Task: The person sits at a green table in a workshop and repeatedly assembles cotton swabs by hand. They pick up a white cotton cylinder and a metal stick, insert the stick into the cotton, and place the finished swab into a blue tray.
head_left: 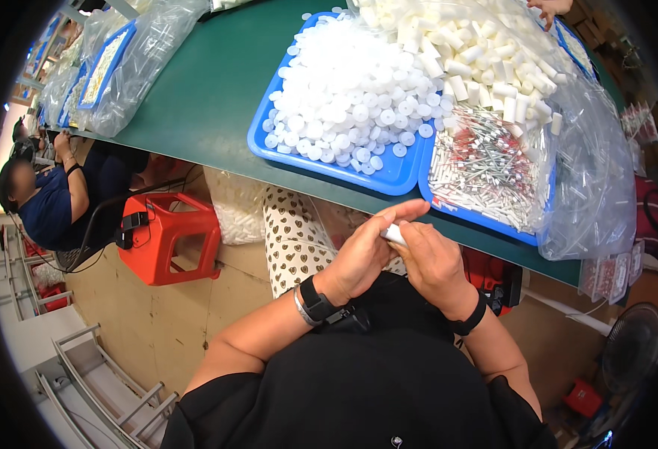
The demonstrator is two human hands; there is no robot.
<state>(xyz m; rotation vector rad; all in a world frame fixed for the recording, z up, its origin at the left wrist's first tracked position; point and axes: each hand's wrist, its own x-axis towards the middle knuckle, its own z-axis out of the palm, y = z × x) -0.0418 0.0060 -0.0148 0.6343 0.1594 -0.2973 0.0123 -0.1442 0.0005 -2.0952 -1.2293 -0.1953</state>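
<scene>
Left hand [364, 254] and right hand [432, 262] are meeting below the green desk [202, 97] edge, both gripping a small white tube [393, 234] between fingertips; blue tray [329, 168] of white caps [351, 97] is sitting just beyond.

head view — looks down, close over hands [396, 258]; table [209, 97] ahead

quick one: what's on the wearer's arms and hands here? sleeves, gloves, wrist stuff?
Both hands are bare, no gloves. The left hand has a black watch with a thin metal bangle beside it on the wrist. The right hand has a plain black wristband. Forearms are bare; short black sleeves end at the upper arms.
</scene>
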